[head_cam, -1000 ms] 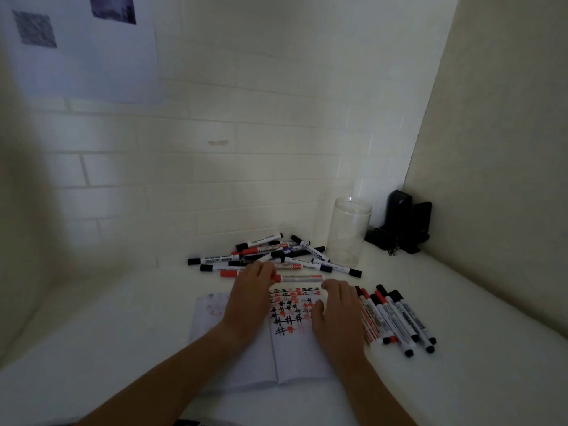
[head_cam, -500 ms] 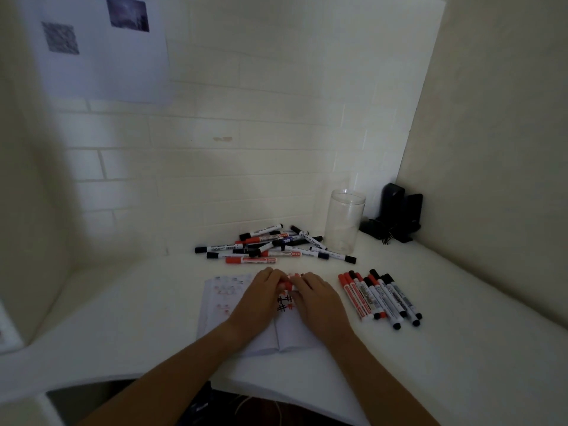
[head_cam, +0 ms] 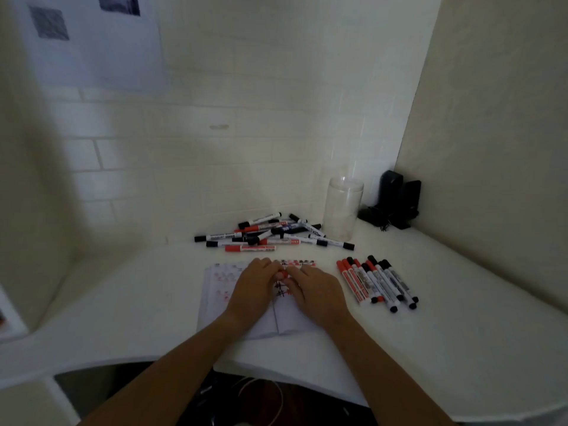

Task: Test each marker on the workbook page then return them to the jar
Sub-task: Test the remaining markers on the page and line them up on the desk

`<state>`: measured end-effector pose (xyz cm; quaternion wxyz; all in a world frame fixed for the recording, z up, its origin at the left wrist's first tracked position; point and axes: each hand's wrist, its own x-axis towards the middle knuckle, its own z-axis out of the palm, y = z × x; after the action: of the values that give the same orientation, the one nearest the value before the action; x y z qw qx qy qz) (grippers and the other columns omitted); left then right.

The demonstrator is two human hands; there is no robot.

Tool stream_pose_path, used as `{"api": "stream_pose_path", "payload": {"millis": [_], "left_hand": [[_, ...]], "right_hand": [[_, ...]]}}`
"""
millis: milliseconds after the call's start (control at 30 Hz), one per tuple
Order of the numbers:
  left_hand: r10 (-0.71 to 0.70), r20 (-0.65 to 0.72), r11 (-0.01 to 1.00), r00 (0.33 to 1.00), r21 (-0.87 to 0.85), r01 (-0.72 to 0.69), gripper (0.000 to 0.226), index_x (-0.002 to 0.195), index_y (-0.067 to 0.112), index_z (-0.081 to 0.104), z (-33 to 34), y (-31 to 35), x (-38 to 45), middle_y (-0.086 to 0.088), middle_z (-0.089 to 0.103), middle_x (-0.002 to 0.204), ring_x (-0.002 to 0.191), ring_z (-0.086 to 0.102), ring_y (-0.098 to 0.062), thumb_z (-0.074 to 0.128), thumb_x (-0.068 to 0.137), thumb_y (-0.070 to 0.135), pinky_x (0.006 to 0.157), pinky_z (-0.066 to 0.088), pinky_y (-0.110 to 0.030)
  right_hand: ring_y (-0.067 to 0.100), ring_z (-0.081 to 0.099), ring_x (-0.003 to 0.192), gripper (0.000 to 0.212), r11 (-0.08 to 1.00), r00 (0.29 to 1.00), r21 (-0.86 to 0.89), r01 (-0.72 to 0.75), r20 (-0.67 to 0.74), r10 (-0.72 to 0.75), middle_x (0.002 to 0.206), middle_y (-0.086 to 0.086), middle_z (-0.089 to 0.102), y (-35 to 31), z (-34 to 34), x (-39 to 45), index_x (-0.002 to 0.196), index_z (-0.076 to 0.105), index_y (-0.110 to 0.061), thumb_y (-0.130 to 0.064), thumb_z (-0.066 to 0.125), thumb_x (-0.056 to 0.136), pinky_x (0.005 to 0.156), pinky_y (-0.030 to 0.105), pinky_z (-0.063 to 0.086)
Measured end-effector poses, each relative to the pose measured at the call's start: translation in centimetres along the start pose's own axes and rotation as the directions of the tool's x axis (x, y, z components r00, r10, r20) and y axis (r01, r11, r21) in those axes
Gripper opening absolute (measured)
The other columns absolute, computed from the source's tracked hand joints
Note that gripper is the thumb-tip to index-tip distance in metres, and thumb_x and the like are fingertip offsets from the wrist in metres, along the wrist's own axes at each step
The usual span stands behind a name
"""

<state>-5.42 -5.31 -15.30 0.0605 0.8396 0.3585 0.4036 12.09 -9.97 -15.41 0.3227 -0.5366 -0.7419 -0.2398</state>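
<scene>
While my two hands meet over the open workbook (head_cam: 242, 321), I hold a red marker (head_cam: 284, 274) between them, its red end showing in the gap between my fingertips. My left hand (head_cam: 252, 290) curls round one end of the marker and my right hand (head_cam: 316, 292) curls round the other; whether the cap is on or off I cannot tell, since my fingers hide it. Both hands hover just above the workbook's right-hand page, where rows of black and red hash marks show at the top edge and between my hands. The workbook lies flat on the white surface (head_cam: 461, 348), close to its near edge.

Beyond the workbook, a loose pile of markers (head_cam: 273, 233) with black, red and blue caps lies scattered, some crossing over one another, one red marker lying apart at the pile's near side. To my right, a second group of markers (head_cam: 376, 282) lies side by side in a neat row, red and black caps mixed. The clear jar (head_cam: 342, 209) stands upright near the back wall, just right of the pile, with nothing visible inside it. Two black box-shaped objects (head_cam: 396, 198) with a tangle of cord sit in the back right corner. A printed sheet of paper (head_cam: 101, 44) hangs on the white brick wall at upper left.
</scene>
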Motion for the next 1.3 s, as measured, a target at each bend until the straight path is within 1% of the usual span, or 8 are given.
{"api": "stream_pose_path", "payload": {"millis": [333,500,633,733,867,1000,1133,1300], "left_hand": [[0.001,0.016,1.0,1.0,0.03,-0.001,0.016,0.093,0.013,0.063,-0.1,0.0,0.1,-0.002,0.058,0.088,0.083,0.044,-0.015,0.05,0.098,0.005,0.072,0.043,-0.036],[-0.252,-0.133,0.956,0.959,-0.189,0.225,0.028,0.084,0.017,0.052,-1.3,-1.0,-0.2,0.0,0.054,0.084,0.078,0.048,-0.018,0.036,0.106,0.012,0.07,0.039,-0.029],[-0.248,-0.023,0.938,0.969,-0.254,0.234,0.033,0.083,0.017,0.047,-1.2,0.2,-0.3,-0.001,0.05,0.08,0.075,0.048,-0.019,0.033,0.109,0.031,0.069,0.043,-0.036],[-0.162,0.103,0.96,0.981,-0.214,0.181,0.028,0.085,0.021,0.045,-0.9,0.3,-0.2,0.001,0.049,0.08,0.077,0.047,-0.017,0.038,0.105,0.039,0.071,0.041,-0.034],[-0.117,0.223,0.985,0.968,-0.102,0.143,0.016,0.088,0.022,0.042,-0.8,-0.2,-0.3,0.005,0.044,0.082,0.079,0.04,-0.011,0.054,0.09,0.032,0.077,0.031,-0.031],[-0.123,0.272,0.989,0.954,-0.047,0.141,0.012,0.092,0.02,0.043,-0.7,-0.2,-0.2,0.007,0.043,0.082,0.081,0.04,-0.011,0.053,0.087,0.016,0.087,0.03,-0.034],[-0.106,0.266,0.992,0.958,-0.035,0.119,0.013,0.09,0.021,0.042,-0.9,0.0,-0.1,0.009,0.042,0.08,0.078,0.039,-0.009,0.053,0.087,0.013,0.085,0.03,-0.034],[-0.099,0.271,0.994,0.958,-0.021,0.108,0.014,0.093,0.021,0.042,-1.0,0.3,-0.2,0.012,0.04,0.08,0.081,0.04,-0.015,0.053,0.087,0.014,0.088,0.03,-0.035]], "right_hand": [[0.019,0.062,0.055,0.031,0.999,0.999,-0.028,-0.027,0.025,0.028,0.071,-0.002,0.066,-0.5,0.0,0.0,0.115,0.065,-0.026,-0.047,0.045,0.103,0.043,0.031,0.045],[0.011,0.061,0.052,0.037,0.97,0.972,-0.082,-0.23,0.019,0.233,0.068,-0.004,0.068,0.2,-1.3,0.0,0.114,0.071,-0.026,-0.052,0.047,0.104,0.042,0.017,0.023],[0.01,0.059,0.069,0.039,0.948,0.949,0.045,-0.314,-0.025,0.315,0.086,-0.005,0.065,-0.1,-1.5,0.1,0.127,0.063,-0.022,-0.042,0.036,0.107,0.056,0.022,0.042],[0.01,0.052,0.067,0.048,0.924,0.935,0.142,-0.355,0.023,0.355,0.098,-0.003,0.055,0.0,-1.4,0.1,0.152,0.043,-0.023,-0.019,0.044,0.104,0.054,0.019,0.04],[0.009,0.057,0.08,0.037,0.92,0.939,0.209,-0.332,-0.025,0.344,0.119,0.001,0.058,1.1,-1.2,-0.3,0.131,0.062,-0.021,-0.004,0.055,0.099,0.062,0.026,0.052],[0.001,0.056,0.097,0.043,0.898,0.929,0.295,-0.326,-0.075,0.362,0.126,-0.002,0.063,1.5,-1.4,-0.5,0.136,0.064,-0.018,-0.011,0.043,0.1,0.08,0.013,0.047],[-0.001,0.056,0.072,0.042,0.883,0.918,0.271,-0.383,0.008,0.396,0.102,-0.01,0.069,1.1,-1.6,-0.3,0.137,0.059,-0.028,-0.011,0.054,0.099,0.061,0.016,0.049],[0.006,0.052,0.057,0.01,0.815,0.884,0.351,-0.461,0.105,0.455,0.066,-0.008,0.057,0.7,-2.2,-0.2,0.101,0.056,-0.029,-0.03,0.065,0.097,0.052,0.024,0.043]]}}
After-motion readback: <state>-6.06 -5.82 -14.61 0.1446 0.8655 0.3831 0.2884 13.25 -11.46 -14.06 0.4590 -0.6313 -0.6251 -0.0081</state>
